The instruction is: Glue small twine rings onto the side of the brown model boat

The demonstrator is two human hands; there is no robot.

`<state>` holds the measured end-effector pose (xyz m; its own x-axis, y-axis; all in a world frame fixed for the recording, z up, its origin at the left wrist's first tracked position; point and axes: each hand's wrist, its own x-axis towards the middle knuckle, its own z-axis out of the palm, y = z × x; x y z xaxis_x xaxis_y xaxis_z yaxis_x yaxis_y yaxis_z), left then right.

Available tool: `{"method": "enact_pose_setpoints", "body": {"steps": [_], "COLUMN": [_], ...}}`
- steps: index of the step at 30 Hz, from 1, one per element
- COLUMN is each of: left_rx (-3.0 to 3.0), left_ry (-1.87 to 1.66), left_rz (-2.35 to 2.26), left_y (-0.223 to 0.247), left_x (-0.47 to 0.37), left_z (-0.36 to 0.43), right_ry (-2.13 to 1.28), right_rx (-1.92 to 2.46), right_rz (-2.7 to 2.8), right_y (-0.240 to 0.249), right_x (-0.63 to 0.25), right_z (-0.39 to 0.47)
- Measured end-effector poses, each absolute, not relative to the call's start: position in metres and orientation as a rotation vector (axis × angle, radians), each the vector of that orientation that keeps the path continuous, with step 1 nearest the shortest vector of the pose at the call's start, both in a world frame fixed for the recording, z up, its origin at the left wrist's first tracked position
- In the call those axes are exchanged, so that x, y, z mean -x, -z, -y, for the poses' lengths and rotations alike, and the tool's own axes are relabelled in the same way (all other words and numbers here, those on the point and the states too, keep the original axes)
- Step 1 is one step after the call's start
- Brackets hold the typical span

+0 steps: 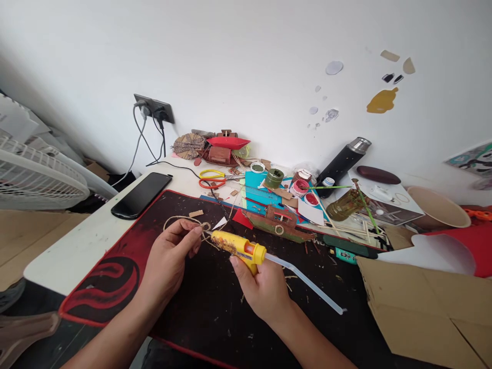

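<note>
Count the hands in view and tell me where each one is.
2: the right hand grips the yellow glue gun; the left hand, to its left, holds twine near the gun's tip. Both show, though some fingers are hidden.

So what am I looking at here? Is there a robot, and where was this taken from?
No robot: these are a person's bare hands, seen by a camera worn on that person's head, looking forward and down. The left hand pinches a loop of twine between its fingers. The right hand grips a yellow glue gun, its nozzle pointing at the twine; whether they touch is hard to tell. A clear glue stick pokes out behind. On the table lie a dark mat, a phone and scissors. Beyond the gun sits a small model boat.
</note>
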<state>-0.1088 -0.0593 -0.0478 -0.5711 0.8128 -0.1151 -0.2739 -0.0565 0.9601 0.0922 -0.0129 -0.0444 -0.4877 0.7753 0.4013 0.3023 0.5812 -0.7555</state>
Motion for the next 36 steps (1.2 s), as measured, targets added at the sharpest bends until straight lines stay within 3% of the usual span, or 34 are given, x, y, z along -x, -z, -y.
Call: {"method": "enact_pose_setpoints", "body": {"steps": [36], "left_rx": [-0.602], "left_ry": [-1.719], "left_rz": [-1.444], "left_y": [0.0431], "left_x": [0.1084], "left_z": [0.0607], "right_ry": [-0.818], "right_rx": [0.886], "right_rz": [2.066], "right_y": [0.0429], "right_x": [-0.0951], "right_z": [0.0138]}}
